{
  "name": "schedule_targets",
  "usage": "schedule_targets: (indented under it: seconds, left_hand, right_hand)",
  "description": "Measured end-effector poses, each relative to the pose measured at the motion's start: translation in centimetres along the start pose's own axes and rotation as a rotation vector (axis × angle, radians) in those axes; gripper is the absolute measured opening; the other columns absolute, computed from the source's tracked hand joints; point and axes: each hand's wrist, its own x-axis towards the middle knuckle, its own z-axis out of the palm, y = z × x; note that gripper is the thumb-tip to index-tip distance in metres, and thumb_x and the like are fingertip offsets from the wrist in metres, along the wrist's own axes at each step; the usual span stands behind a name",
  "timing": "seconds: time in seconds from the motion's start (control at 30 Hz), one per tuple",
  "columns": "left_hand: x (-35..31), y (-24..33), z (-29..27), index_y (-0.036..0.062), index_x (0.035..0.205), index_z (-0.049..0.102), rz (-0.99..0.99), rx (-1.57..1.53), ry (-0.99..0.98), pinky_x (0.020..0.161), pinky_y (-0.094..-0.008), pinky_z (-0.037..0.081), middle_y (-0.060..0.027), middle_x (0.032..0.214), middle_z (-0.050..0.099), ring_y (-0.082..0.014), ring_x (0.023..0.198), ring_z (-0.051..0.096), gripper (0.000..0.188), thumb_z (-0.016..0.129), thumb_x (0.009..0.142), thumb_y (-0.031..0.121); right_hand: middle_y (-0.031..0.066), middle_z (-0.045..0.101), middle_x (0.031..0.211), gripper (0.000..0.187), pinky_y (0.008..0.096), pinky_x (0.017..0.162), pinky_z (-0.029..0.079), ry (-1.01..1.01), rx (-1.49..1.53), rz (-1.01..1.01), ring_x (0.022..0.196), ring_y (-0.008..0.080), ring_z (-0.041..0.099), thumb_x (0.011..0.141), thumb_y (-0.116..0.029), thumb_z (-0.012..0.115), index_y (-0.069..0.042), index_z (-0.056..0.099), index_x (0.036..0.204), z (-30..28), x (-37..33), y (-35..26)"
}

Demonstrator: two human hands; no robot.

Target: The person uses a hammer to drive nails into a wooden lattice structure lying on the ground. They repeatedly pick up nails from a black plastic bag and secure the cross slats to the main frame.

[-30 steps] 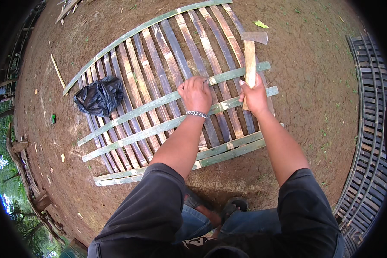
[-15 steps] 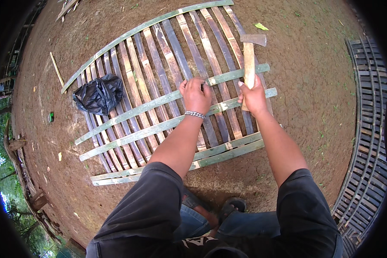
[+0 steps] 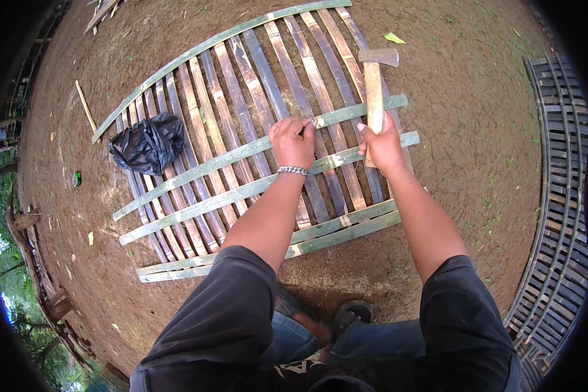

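Note:
My right hand (image 3: 384, 145) is wrapped round the lower wooden handle of a hatchet (image 3: 374, 91). The hatchet stands over the right part of a bamboo panel, its metal head pointing away from me. My left hand (image 3: 293, 142), with a chain bracelet at the wrist, is closed at the upper of two green bamboo strips (image 3: 232, 155) that cross the middle of the panel. Its thumb and fingertips meet on this strip; whatever they pinch is too small to make out. Dark and tan bamboo slats (image 3: 261, 98) run beneath the green strips.
A crumpled black plastic bag (image 3: 147, 145) lies on the panel's left part. Another slatted bamboo panel (image 3: 558, 215) lies along the right side. A thin stick (image 3: 85, 104) is on the bare soil at the left. My sandalled foot (image 3: 354, 312) is near the panel's front edge.
The hatchet and my right hand have shifted slightly left. My left hand has also moved a little left and stays closed at the same green strip.

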Motion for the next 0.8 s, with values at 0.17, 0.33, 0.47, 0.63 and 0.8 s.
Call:
schedule_targets:
  seconds: [0.17,0.33,0.47,0.63,0.8]
  left_hand:
    - [0.0,0.0,0.1,0.0080,0.085,0.078,-0.014,0.025,0.020,0.097,-0.0408,0.043,-0.0056,0.095,0.072,-0.0271,0.096,0.066,0.014,0.080,0.085,0.022]
    - [0.1,0.3,0.0,0.0075,0.084,0.077,-0.016,0.019,-0.008,0.097,-0.0410,0.043,-0.0063,0.094,0.071,-0.0278,0.096,0.065,0.014,0.079,0.086,0.022]
    - [0.0,0.5,0.2,0.0082,0.083,0.076,-0.017,0.023,-0.030,0.100,-0.0415,0.041,-0.0045,0.096,0.070,-0.0257,0.097,0.064,0.011,0.078,0.085,0.018]
    - [0.1,0.0,-0.4,0.0073,0.084,0.075,0.022,0.021,-0.016,0.099,-0.0414,0.042,-0.0055,0.096,0.070,-0.0266,0.098,0.064,0.013,0.078,0.086,0.020]
    - [0.1,0.0,-0.3,0.0076,0.084,0.074,-0.003,0.022,-0.043,0.099,-0.0416,0.042,-0.0051,0.096,0.070,-0.0262,0.098,0.064,0.013,0.078,0.086,0.020]
  right_hand:
    - [0.0075,0.060,0.084,0.048,0.0311,0.049,0.054,-0.009,-0.033,0.005,0.054,0.0130,0.058,0.094,-0.004,0.069,0.000,0.045,0.136,0.2,-0.3,-0.6]
    - [0.0059,0.059,0.082,0.045,0.0299,0.049,0.052,-0.005,-0.021,-0.015,0.053,0.0127,0.056,0.096,-0.002,0.066,-0.001,0.045,0.135,0.1,-0.6,-0.6]
    - [0.0077,0.061,0.085,0.049,0.0322,0.052,0.053,-0.040,-0.035,0.000,0.058,0.0154,0.060,0.100,-0.009,0.062,-0.006,0.041,0.144,-0.5,-1.1,-0.5]
    - [0.0225,0.070,0.107,0.060,0.0498,0.073,0.058,-0.123,-0.684,-0.268,0.086,0.0419,0.071,0.101,-0.013,0.057,-0.015,0.034,0.156,-1.8,-7.7,-1.2]
    - [0.0260,0.068,0.118,0.066,0.0557,0.082,0.055,-0.217,-0.906,-0.404,0.099,0.0497,0.065,0.099,-0.012,0.058,-0.021,0.031,0.158,-2.9,-11.0,-1.4]
